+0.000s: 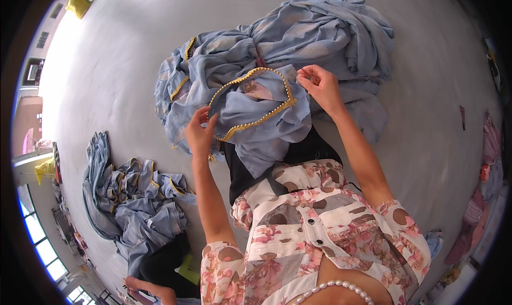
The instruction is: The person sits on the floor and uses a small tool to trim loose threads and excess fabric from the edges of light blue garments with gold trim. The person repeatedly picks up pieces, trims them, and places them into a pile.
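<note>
while the left hand (201,131) pinched the near side of the gold beaded trim (291,101), that loop lay to its right on the blue garment (234,110), long axis slanting away and rightward toward the right hand (320,86). its pointed corner aimed right, nearer the body than the right hand, whose fingertips met by the cloth's edge; what they gripped could not be told. the left hand was nearer, touching the trim.
</note>
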`<state>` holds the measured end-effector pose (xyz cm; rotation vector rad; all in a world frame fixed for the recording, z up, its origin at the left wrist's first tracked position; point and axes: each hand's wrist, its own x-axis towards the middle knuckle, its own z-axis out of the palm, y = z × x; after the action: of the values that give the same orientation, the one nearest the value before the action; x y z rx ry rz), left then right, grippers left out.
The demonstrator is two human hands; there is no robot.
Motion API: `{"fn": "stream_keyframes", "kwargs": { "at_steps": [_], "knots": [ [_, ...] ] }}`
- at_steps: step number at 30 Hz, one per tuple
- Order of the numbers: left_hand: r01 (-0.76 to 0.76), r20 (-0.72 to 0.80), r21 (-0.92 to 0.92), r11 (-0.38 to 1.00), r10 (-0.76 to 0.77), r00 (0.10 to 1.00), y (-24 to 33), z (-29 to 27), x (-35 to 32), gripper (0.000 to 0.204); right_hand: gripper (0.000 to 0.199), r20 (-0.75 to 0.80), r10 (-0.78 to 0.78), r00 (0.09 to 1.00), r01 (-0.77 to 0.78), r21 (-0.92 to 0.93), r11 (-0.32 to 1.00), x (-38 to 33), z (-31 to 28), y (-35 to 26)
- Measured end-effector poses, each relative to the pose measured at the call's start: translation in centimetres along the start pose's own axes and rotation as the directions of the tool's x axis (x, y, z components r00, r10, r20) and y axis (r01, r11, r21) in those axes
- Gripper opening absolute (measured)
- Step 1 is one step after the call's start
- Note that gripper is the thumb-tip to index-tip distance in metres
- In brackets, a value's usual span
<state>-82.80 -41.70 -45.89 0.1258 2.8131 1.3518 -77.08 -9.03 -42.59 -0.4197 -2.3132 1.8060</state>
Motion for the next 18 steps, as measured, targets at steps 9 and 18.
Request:
{"fn": "stream_keyframes", "kwargs": {
  "at_steps": [9,18],
  "knots": [
    [0.219,0.067,-0.024,0.975,-0.217,0.974,-1.5,1.1,0.0,0.043,0.025,0.148,-0.302,0.942,0.336,-0.445,0.83,3.1,4.7,-0.5],
    [-0.42,-0.407,0.035,0.907,0.397,0.823,4.4,0.9,-6.9,0.024,0.008,-0.2,-0.115,0.973,0.17,0.29,0.942,-3.9,-2.7,3.2]
  ]
}}
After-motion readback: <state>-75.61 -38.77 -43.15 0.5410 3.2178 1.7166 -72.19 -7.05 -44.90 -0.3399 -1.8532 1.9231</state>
